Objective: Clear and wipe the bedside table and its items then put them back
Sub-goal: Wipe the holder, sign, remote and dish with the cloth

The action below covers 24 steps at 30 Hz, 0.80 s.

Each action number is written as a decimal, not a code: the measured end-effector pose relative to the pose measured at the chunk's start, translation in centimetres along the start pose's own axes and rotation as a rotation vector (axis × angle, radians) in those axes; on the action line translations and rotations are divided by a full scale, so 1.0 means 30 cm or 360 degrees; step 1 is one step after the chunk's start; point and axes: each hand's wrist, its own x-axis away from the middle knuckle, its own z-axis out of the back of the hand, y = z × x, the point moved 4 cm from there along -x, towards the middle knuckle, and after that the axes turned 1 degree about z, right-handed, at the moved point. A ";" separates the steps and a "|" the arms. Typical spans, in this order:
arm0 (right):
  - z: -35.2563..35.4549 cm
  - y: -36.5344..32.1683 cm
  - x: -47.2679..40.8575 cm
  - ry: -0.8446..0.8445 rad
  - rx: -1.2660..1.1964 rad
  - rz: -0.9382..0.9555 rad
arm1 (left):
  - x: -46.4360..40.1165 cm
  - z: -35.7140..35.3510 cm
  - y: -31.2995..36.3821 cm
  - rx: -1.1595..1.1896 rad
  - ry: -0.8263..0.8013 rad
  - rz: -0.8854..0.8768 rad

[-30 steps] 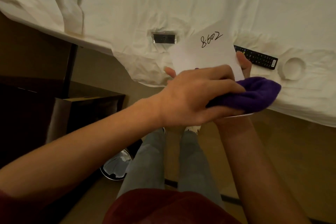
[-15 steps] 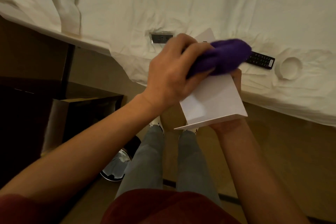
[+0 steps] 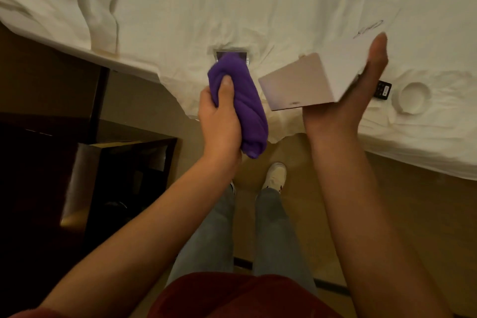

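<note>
Cloth [image 3: 241,100] now off box [image 3: 309,82], pulled left since half-second ago; my left hand [image 3: 219,119] grips it. Right hand [image 3: 356,90] curls under box, tilted above bed [image 3: 258,2] edge.

The cloth [image 3: 238,100] is solid purple. The box [image 3: 309,82] is plain white, with dark handwriting on its far face. The bed sheet [image 3: 232,2] is creamy white, as is the round dish [image 3: 413,97] on it. The remote [image 3: 383,89] is black. The bedside table [image 3: 85,183] is dark brown, the floor [image 3: 413,214] tan, the trousers [image 3: 273,235] grey-blue, the top [image 3: 232,297] dark red, the shoe [image 3: 276,175] white.
</note>
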 end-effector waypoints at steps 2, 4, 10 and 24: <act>-0.026 0.014 0.014 -0.0007 0.0092 -0.0004 | 0.010 -0.031 -0.029 0.0115 0.0005 0.0124; -0.046 0.034 0.039 -0.0003 0.0291 0.0031 | 0.012 -0.054 -0.033 0.0177 0.0015 0.0157; -0.009 0.085 0.067 -0.0210 0.0674 0.0217 | 0.001 -0.059 -0.006 0.0204 0.0029 0.0259; 0.052 0.118 0.023 -0.0101 0.0909 0.0215 | -0.001 -0.035 0.018 0.0135 0.0007 0.0222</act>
